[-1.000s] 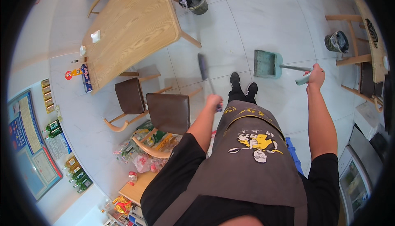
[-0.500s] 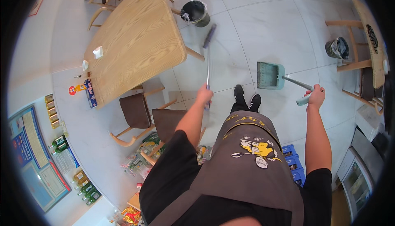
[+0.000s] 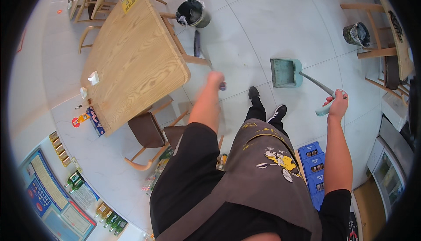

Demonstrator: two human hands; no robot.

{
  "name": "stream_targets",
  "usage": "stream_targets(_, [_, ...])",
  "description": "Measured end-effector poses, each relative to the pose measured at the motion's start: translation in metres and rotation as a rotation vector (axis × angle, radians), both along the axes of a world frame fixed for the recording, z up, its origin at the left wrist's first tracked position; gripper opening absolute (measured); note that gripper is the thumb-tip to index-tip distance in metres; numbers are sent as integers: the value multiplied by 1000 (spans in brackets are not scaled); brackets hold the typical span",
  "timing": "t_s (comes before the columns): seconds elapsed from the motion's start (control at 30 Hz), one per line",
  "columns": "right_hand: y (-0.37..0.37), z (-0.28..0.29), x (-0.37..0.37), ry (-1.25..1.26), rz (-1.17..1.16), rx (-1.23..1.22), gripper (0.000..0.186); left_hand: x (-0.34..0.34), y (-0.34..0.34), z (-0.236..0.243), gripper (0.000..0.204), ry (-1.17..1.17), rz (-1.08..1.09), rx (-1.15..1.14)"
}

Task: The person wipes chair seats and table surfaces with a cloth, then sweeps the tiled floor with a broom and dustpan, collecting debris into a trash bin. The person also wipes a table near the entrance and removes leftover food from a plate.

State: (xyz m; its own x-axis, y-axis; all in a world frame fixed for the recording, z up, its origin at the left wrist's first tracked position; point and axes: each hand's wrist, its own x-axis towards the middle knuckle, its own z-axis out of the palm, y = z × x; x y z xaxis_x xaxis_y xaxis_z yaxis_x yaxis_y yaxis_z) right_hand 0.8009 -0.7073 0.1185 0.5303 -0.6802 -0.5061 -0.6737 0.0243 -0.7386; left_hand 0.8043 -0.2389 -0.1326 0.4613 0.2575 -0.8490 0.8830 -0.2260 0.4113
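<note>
Left hand [image 3: 215,79] grips the broom [image 3: 198,43] (blurred) — right hand [image 3: 338,104] closed around dustpan [image 3: 286,72] handle.

My left hand [image 3: 215,79] is blurred, so I cannot see its fingers clearly, and the broom [image 3: 198,44] it holds is also smeared; most of its handle is lost against the floor. The bottles [image 3: 109,217] near the left wall are too small to tell apart. The table on the far right [image 3: 397,26] is cut by the dark rim. My apron [image 3: 267,171] hides my legs and part of the blue crates [image 3: 313,162].
</note>
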Motion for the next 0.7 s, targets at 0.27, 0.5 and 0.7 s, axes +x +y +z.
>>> stream_targets(0.27, [-3, 0, 21, 30, -29, 0, 25, -84, -61, 130, 40, 69, -223, 27])
stream_targets(0.5, [9, -1, 23, 6, -39, -2, 22, 24, -22, 111, 28, -112, -353, 190])
stream_targets(0.7, [-1, 3, 14, 25, -9, -37, 29, 168, -12, 50, 25, 151, -406, 122])
